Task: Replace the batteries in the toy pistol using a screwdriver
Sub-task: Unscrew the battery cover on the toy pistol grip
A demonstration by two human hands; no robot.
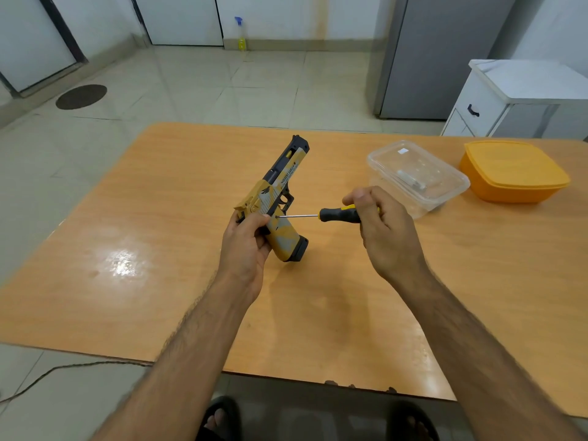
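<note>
Gripping toy pistol [280, 198], left hand [246, 243]; right hand [381, 230] holds screwdriver [331, 215], tip seemingly touching pistol.

Both forearms bare, reaching up from bottom of frame toward centre. Left hand [246, 241] at centre, fingers curled round pistol [280, 198] grip, thumb on top. Right hand [381, 224] right of centre, fingers curled round screwdriver [337, 214] handle, back of hand facing camera.

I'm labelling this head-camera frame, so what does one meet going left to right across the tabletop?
left hand → toy pistol → screwdriver → right hand → clear container → orange container.
</note>
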